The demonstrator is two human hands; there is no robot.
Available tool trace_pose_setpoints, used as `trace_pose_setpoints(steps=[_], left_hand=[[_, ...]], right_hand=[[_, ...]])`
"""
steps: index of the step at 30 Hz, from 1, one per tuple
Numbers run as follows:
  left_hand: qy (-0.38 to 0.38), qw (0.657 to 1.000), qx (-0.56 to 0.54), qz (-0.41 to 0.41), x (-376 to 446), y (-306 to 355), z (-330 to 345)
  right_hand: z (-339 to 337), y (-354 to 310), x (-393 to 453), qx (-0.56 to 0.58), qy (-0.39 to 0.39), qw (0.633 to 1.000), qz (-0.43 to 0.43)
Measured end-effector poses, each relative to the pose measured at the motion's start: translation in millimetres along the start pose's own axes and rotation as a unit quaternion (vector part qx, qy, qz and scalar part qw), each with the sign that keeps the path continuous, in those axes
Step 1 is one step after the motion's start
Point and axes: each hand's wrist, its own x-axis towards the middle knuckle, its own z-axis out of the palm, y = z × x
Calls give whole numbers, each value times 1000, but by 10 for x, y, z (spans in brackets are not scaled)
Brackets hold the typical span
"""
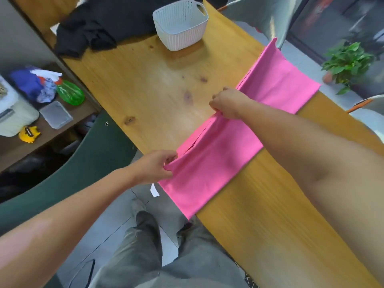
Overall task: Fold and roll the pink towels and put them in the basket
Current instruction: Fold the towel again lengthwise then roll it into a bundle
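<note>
I see a long pink towel (220, 142) lying as a folded strip across the wooden desk (145, 90), running from the lower centre of the frame up to the upper right, with its near end hanging over the desk edge. My left hand (154, 168) sits at the lower centre, its grip pinched shut on the towel's near corner right at the desk edge. My right hand (227, 102) is further up, in the centre right of the frame, its grip clenched on the towel's left-hand folded edge, which is lifted a little off the wood there. Both hands are on the same long edge, well apart from each other, and the cloth between them shows layered folds.

The white basket (180, 23) stands at the top centre of the frame, on the desk, apart from the towel, with bare wood between the two. To its left, a heap of black cloth (97, 28) lies on the far end of the desk. At the left of the frame a lower shelf (25, 140) carries a green spray bottle (69, 91), a clear plastic lid (56, 114) and other small things. A potted plant (347, 63) stands on the floor at the right. My grey trousers (166, 256) fill the bottom centre.
</note>
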Motion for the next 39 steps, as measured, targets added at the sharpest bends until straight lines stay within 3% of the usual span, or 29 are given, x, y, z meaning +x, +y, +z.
trace_pose_setpoints(steps=[11, 15, 21, 27, 30, 33, 39], left_hand=[[-91, 970, 227, 18, 64, 317, 1095], [-72, 968, 239, 1, 70, 189, 1362], [-88, 969, 230, 4, 41, 124, 1465], [-213, 925, 315, -15, 202, 257, 1317], [-190, 916, 353, 0, 367, 350, 1163], [-140, 918, 371, 15, 541, 473, 1008], [-71, 930, 358, 34, 959, 778, 704]], right_hand=[[818, -209, -903, 106, -21, 993, 53], [1144, -359, -1012, 101, -1, 992, 82], [1304, -500, -1081, 116, -7, 987, 109], [1324, -435, -1155, 171, -5, 976, 133], [1351, -381, -1170, 207, 7, 964, 164], [1426, -316, -1188, 286, 24, 930, 227], [1645, -82, -1221, 481, 33, 801, 355]])
